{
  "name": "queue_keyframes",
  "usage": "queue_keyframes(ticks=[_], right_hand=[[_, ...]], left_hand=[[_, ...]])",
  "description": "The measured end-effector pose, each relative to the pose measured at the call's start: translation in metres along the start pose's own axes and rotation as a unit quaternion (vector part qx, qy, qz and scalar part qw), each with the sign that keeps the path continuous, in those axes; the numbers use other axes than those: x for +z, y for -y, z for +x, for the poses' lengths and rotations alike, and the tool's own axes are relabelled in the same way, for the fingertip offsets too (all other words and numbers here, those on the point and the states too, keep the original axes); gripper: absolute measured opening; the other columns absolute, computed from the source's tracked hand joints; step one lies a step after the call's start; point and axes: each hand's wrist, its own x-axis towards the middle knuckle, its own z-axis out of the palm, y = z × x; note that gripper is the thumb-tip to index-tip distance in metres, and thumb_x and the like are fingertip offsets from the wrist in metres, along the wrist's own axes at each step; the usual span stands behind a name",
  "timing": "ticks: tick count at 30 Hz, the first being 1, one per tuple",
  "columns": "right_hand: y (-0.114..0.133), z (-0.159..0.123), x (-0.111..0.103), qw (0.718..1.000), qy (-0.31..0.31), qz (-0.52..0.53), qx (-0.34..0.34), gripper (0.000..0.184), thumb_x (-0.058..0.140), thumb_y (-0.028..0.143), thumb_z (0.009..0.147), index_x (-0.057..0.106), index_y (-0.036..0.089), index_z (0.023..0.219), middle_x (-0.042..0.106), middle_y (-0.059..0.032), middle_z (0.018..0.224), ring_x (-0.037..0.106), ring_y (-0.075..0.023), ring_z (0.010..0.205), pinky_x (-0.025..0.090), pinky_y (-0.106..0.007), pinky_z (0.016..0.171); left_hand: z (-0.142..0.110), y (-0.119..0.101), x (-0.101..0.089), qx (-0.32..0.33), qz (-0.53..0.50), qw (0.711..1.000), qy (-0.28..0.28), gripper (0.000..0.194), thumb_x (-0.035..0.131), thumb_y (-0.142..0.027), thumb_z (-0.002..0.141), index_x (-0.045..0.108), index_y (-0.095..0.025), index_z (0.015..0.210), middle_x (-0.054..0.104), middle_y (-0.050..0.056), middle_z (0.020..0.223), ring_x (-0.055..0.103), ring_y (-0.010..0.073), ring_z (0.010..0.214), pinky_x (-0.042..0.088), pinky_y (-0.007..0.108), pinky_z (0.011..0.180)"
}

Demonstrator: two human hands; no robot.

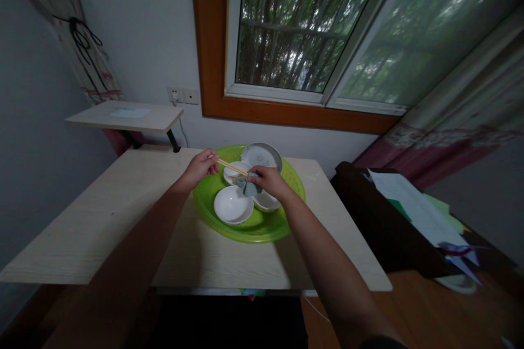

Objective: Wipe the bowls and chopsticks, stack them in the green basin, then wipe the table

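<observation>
My left hand [203, 167] is closed around one end of a pair of light wooden chopsticks [229, 166], which slant down to the right. My right hand [265, 179] grips a grey-green cloth [250, 185] pressed around the chopsticks' other end. Both hands are above a green plastic basin [262, 234]. Inside the basin, a white bowl [233, 205] sits at the front, and another bowl [268, 203] is partly hidden beneath my right hand. Behind the chopsticks are a smaller bowl [230, 173] and a large grey-rimmed bowl [260, 155].
The basin stands on a pale wooden table [135, 218]. A small raised shelf [126, 114] is at the back left, near a wall socket [183, 96]. To the right, a dark cabinet [368, 218] bears papers [413, 207]. A window [303, 27] lies behind the table.
</observation>
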Motion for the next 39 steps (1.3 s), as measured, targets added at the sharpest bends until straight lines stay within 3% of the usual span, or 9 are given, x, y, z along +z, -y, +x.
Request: queue_keyframes(ticks=[7,9,16,22,25,30,39], right_hand=[[0.015,0.0,0.008,0.999,0.005,0.024,-0.042,0.02,0.075,0.03,0.086,0.078,0.019,0.102,0.079,-0.0034,0.095,0.069,-0.0185,0.083,0.051,-0.027,0.075],[0.018,0.0,0.009,0.999,0.003,0.029,-0.044,0.021,0.074,0.031,0.086,0.078,0.019,0.103,0.079,-0.0039,0.096,0.07,-0.019,0.084,0.051,-0.027,0.076],[0.017,0.0,0.006,0.999,-0.008,0.031,-0.024,0.021,0.073,0.032,0.088,0.077,0.018,0.102,0.078,-0.0035,0.093,0.068,-0.0176,0.08,0.049,-0.026,0.073],[0.011,0.0,-0.002,0.999,-0.043,0.014,0.005,0.018,0.072,0.032,0.089,0.077,0.02,0.102,0.079,-0.0042,0.093,0.068,-0.0192,0.082,0.051,-0.028,0.078],[0.011,0.0,-0.004,0.999,-0.053,0.006,0.007,0.019,0.072,0.032,0.089,0.077,0.021,0.103,0.079,-0.0045,0.094,0.069,-0.0197,0.083,0.051,-0.029,0.078],[0.01,-0.001,-0.006,0.998,-0.062,-0.014,0.019,0.021,0.072,0.033,0.089,0.077,0.02,0.104,0.078,-0.0048,0.091,0.067,-0.0191,0.08,0.049,-0.028,0.074],[0.009,-0.003,-0.006,0.998,-0.046,-0.023,0.021,0.019,0.072,0.03,0.09,0.077,0.02,0.105,0.079,-0.0055,0.093,0.069,-0.0196,0.082,0.05,-0.029,0.078]], left_hand=[[0.0,0.003,0.014,-0.001,0.098,0.985,0.143,0.027,0.064,-0.044,0.088,0.063,-0.02,0.076,0.068,0.003,0.062,0.061,0.0173,0.053,0.044,0.028,0.052],[0.001,0.004,0.015,0.01,0.108,0.982,0.156,0.027,0.063,-0.043,0.088,0.065,-0.019,0.076,0.068,0.004,0.064,0.061,0.0176,0.054,0.046,0.029,0.054],[0.003,0.001,0.011,0.002,0.064,0.996,0.062,0.027,0.065,-0.043,0.085,0.061,-0.019,0.072,0.063,0.0,0.059,0.056,0.0145,0.053,0.041,0.026,0.052],[0.002,-0.003,0.005,-0.006,-0.019,0.994,-0.109,0.02,0.065,-0.038,0.083,0.059,-0.019,0.081,0.061,-0.001,0.063,0.051,0.0115,0.054,0.037,0.021,0.051],[0.004,0.001,0.0,-0.006,-0.062,0.985,-0.164,0.021,0.066,-0.038,0.083,0.058,-0.019,0.084,0.059,-0.002,0.064,0.05,0.0101,0.054,0.035,0.019,0.049],[0.009,0.01,-0.003,0.008,-0.114,0.974,-0.195,0.023,0.067,-0.039,0.084,0.055,-0.02,0.086,0.055,-0.003,0.066,0.047,0.0085,0.052,0.032,0.018,0.047],[0.009,0.012,-0.004,0.009,-0.094,0.98,-0.176,0.026,0.068,-0.041,0.085,0.055,-0.019,0.085,0.056,-0.003,0.066,0.047,0.0084,0.052,0.032,0.018,0.047]])
